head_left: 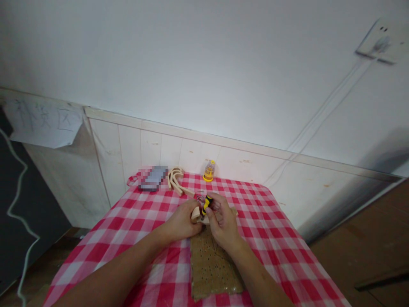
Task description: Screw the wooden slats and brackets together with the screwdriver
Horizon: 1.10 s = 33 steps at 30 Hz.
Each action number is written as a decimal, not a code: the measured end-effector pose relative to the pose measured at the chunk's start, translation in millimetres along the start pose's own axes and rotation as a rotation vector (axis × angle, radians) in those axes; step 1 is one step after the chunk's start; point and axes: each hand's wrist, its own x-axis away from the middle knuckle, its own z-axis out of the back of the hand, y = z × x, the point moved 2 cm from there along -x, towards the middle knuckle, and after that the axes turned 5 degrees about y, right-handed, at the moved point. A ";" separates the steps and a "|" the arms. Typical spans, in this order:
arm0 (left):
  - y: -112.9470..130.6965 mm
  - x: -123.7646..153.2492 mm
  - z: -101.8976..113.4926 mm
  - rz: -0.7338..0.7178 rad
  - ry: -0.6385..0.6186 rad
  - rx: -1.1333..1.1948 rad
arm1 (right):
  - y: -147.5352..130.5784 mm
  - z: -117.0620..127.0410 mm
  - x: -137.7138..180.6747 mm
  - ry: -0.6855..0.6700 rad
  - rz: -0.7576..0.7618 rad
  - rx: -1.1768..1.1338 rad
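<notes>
My right hand [222, 219] is closed round a short yellow and black screwdriver [207, 205], tilted with its lower end toward a pale wooden piece [195, 214]. That wooden piece is gripped in my left hand [183, 219], its far part hidden by the fingers. Both hands meet above the upper end of a brown cardboard sheet [214, 268] pierced with many small holes. Just beyond the hands lie some small metal bits [200, 198], too small to name. The screwdriver's tip is too small to make out.
Several curved wooden pieces [175, 179] lie at the table's back edge, beside a blurred-out flat object [153, 178]. A yellow-labelled bottle [208, 171] stands near the wall. A red and white checked cloth [255, 238] covers the table. A socket [380, 42] with cables is upper right.
</notes>
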 end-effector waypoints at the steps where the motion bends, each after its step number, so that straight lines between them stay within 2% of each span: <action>1: 0.2 0.0 0.2 -0.004 -0.004 -0.006 | -0.4 -0.1 -0.4 0.010 0.002 0.013; 14: -1.2 0.6 -0.4 -0.010 -0.009 0.008 | -0.3 2.1 -2.3 0.100 0.029 0.128; 33: 1.3 0.2 0.0 -0.016 0.008 0.004 | -0.2 1.4 1.5 0.103 0.104 0.179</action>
